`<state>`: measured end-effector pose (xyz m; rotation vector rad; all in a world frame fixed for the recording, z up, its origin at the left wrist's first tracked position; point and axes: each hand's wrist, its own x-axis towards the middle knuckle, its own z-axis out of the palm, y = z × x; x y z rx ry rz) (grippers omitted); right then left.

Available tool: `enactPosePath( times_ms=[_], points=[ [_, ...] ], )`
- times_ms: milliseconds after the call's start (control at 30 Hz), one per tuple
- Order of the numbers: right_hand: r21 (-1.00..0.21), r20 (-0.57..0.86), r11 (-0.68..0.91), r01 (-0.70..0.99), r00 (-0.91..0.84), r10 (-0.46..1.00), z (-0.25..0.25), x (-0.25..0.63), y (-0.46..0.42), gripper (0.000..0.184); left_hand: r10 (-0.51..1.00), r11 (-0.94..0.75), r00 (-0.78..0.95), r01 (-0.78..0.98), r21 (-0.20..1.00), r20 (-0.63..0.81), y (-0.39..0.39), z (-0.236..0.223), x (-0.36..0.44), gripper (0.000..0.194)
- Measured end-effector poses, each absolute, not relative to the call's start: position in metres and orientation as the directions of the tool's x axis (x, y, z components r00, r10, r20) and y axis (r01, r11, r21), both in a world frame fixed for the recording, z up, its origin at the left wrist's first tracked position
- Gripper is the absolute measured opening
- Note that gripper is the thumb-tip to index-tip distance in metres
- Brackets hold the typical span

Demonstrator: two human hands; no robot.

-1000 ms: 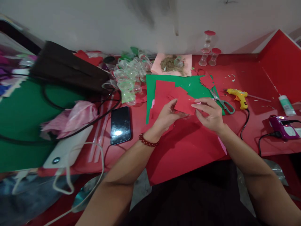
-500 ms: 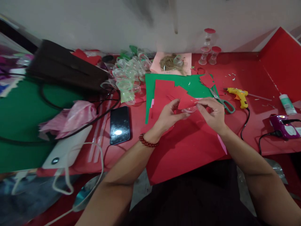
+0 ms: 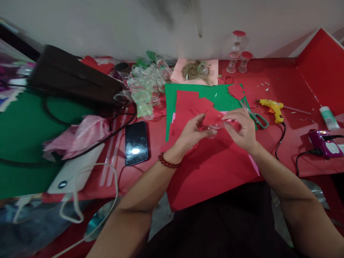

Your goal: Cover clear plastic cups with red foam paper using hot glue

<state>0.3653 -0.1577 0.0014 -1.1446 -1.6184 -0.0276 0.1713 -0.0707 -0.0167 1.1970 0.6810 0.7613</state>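
Note:
Over the large red sheet (image 3: pixel 212 172), my left hand (image 3: pixel 189 134) holds a small clear plastic cup (image 3: pixel 212 134) between thumb and fingers. A red paper piece (image 3: pixel 213 117) lies tilted against the cup's rim. My right hand (image 3: pixel 242 129) is closed in a pinch at the right edge of that paper and the cup; its fingertips partly hide the contact. Behind the hands, more red paper (image 3: pixel 187 102) rests on a green sheet (image 3: pixel 225 94). Beyond my right hand lie scissors (image 3: pixel 258 119), close to red cut pieces (image 3: pixel 236 91).
A yellow glue gun (image 3: pixel 272 107) and a purple power box (image 3: pixel 324 143) with cables are at right. Hourglass-shaped cup pieces (image 3: pixel 233 62) stand by the wall. Clear cups (image 3: pixel 145 80) heap at back left, near a phone (image 3: pixel 136 143) and dark bag (image 3: pixel 72 77).
The red paper piece has tipped up and back, so the clear cup beneath now shows. My right hand has shifted slightly around its edge; my left hand stays nearly in place.

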Motion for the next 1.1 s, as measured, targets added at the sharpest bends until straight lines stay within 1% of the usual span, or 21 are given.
enactPosePath(
  times_ms=[67, 133, 167, 233, 333, 433, 467, 567, 633, 700, 800, 900, 967, 1033, 1100],
  points=[
    [-0.418, 0.777, 0.569, 0.708, -0.045, 0.627, 0.001, 0.367, -0.159, 0.013, 0.821, 0.219, 0.564, -0.174, 0.96, -0.085, -0.07, -0.015, 0.172, 0.056],
    [-0.348, 0.786, 0.606, 0.715, -0.129, 0.604, -0.002, 0.367, -0.16, 0.017, 0.836, 0.222, 0.542, -0.191, 0.956, -0.086, -0.069, -0.014, 0.172, 0.058],
    [-0.331, 0.795, 0.614, 0.716, -0.14, 0.591, -0.003, 0.366, -0.16, 0.019, 0.844, 0.216, 0.53, -0.202, 0.955, -0.079, -0.069, -0.013, 0.172, 0.058],
    [-0.329, 0.82, 0.601, 0.729, -0.094, 0.564, -0.005, 0.364, -0.158, 0.022, 0.853, 0.204, 0.517, -0.212, 0.956, -0.067, -0.069, -0.012, 0.172, 0.058],
    [-0.36, 0.834, 0.577, 0.734, -0.025, 0.552, -0.006, 0.362, -0.155, 0.022, 0.855, 0.186, 0.516, -0.208, 0.96, -0.053, -0.071, -0.014, 0.172, 0.057],
    [-0.402, 0.813, 0.603, 0.689, -0.035, 0.582, -0.006, 0.363, -0.153, 0.01, 0.839, 0.146, 0.544, -0.187, 0.971, -0.022, -0.072, -0.019, 0.174, 0.053],
    [-0.425, 0.801, 0.601, 0.677, -0.028, 0.598, -0.007, 0.364, -0.153, 0.01, 0.836, 0.124, 0.548, -0.179, 0.976, -0.005, -0.071, -0.02, 0.174, 0.051],
    [-0.543, 0.725, 0.521, 0.659, 0.055, 0.686, -0.006, 0.365, -0.154, 0.016, 0.848, 0.022, 0.527, -0.129, 0.991, 0.05, -0.07, -0.024, 0.173, 0.048],
    [-0.631, 0.663, 0.445, 0.635, 0.142, 0.735, -0.006, 0.364, -0.155, 0.022, 0.855, -0.044, 0.514, -0.066, 0.997, 0.072, -0.068, -0.025, 0.172, 0.05],
    [-0.69, 0.626, 0.408, 0.597, 0.211, 0.751, -0.005, 0.363, -0.156, 0.024, 0.85, -0.072, 0.521, -0.016, 0.997, 0.07, -0.069, -0.024, 0.171, 0.052],
    [-0.725, 0.603, 0.388, 0.569, 0.252, 0.757, -0.004, 0.361, -0.157, 0.023, 0.808, -0.032, 0.588, -0.025, 0.999, 0.041, -0.071, -0.022, 0.17, 0.054],
    [-0.741, 0.585, 0.359, 0.567, 0.283, 0.76, -0.004, 0.36, -0.157, 0.023, 0.707, 0.073, 0.707, -0.076, 0.994, 0.002, -0.073, -0.021, 0.17, 0.055],
    [-0.745, 0.588, 0.35, 0.568, 0.31, 0.747, -0.005, 0.359, -0.156, 0.021, 0.664, 0.125, 0.748, -0.103, 0.987, -0.006, -0.074, -0.02, 0.17, 0.056],
    [-0.742, 0.604, 0.35, 0.572, 0.343, 0.719, -0.005, 0.359, -0.155, 0.018, 0.663, 0.146, 0.749, -0.129, 0.981, 0.0, -0.073, -0.018, 0.169, 0.061],
    [-0.73, 0.636, 0.385, 0.565, 0.353, 0.687, -0.006, 0.361, -0.155, 0.013, 0.672, 0.15, 0.74, -0.154, 0.977, 0.014, -0.073, -0.015, 0.169, 0.074]
  ],
)
